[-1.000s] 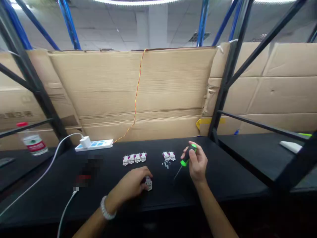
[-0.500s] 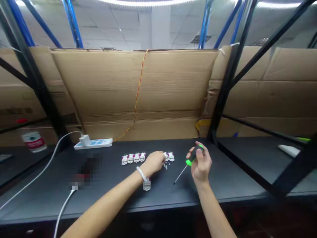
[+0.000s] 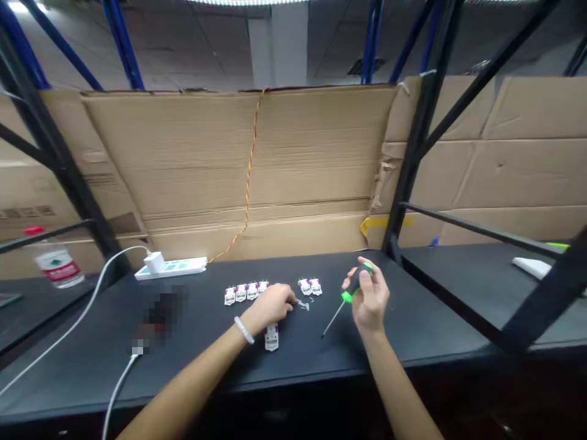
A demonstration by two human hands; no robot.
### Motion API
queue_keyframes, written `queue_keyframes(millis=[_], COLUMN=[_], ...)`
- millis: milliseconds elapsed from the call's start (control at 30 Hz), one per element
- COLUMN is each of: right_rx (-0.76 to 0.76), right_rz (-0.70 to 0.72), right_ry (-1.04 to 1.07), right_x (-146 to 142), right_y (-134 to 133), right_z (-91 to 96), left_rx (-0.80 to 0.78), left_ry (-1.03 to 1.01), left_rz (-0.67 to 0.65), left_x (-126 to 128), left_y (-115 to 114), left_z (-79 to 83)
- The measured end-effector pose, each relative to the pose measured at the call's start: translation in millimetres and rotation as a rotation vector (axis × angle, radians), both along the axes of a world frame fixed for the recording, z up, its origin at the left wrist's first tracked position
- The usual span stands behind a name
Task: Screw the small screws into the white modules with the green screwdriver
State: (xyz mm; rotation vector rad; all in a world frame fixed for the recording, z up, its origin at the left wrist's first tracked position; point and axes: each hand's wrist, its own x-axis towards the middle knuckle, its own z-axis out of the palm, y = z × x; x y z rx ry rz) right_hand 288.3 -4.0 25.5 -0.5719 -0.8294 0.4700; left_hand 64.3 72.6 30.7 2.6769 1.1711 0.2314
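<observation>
My right hand (image 3: pixel 368 300) is closed round the black-and-green handle of a screwdriver (image 3: pixel 345 300), whose thin shaft slants down to the black table (image 3: pixel 413 330). My left hand (image 3: pixel 270 304), with a bead bracelet on its wrist, is curled with its fingertips pinched beside a few tiny loose parts (image 3: pixel 303 304); what it pinches is too small to name. One small white-and-magenta part (image 3: pixel 271 337) lies just below that hand. A row of several like parts (image 3: pixel 243 293) lies behind it, and a pair (image 3: pixel 310 286) sits further right.
A white power strip (image 3: pixel 169 267) with a plugged charger and white cable (image 3: pixel 98 287) lies at the back left. A bottle with a red cap (image 3: pixel 54 263) stands far left. Cardboard sheets (image 3: pixel 238 171) wall the back. A black shelf post (image 3: pixel 413 153) rises on the right.
My left hand let go of the single white part, reached out to the loose bits near the pair, then drew back a little. My right hand kept the screwdriver nearly still.
</observation>
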Motion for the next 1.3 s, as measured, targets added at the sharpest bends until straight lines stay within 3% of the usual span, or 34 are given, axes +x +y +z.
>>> queue_keyframes(millis=[167, 400, 867, 1067, 1300], right_rx=[-0.004, -0.005, -0.013, -0.019, -0.024], right_rz=[0.014, -0.002, 0.015, 0.012, 0.021], right_ry=[0.007, 0.011, 0.002, -0.006, -0.012], right_x=[-0.6, -0.3, 0.4, -0.6, -0.9], right_y=[0.0, -0.2, 0.0, -1.1, -1.2], right_z=[-0.1, 0.2, -0.2, 1.3, 2.0], left_rx=[0.007, -0.022, -0.038, -0.046, -0.043], left_ry=[-0.049, -0.036, 0.012, -0.060, -0.142], left_rz=[0.004, -0.031, 0.048, 0.050, 0.054], left_x=[-3.6, 15.9, 32.3, 21.1, -15.8], left_y=[6.5, 15.9, 19.9, 18.7, -1.7], left_z=[3.5, 0.2, -1.1, 16.4, 36.2])
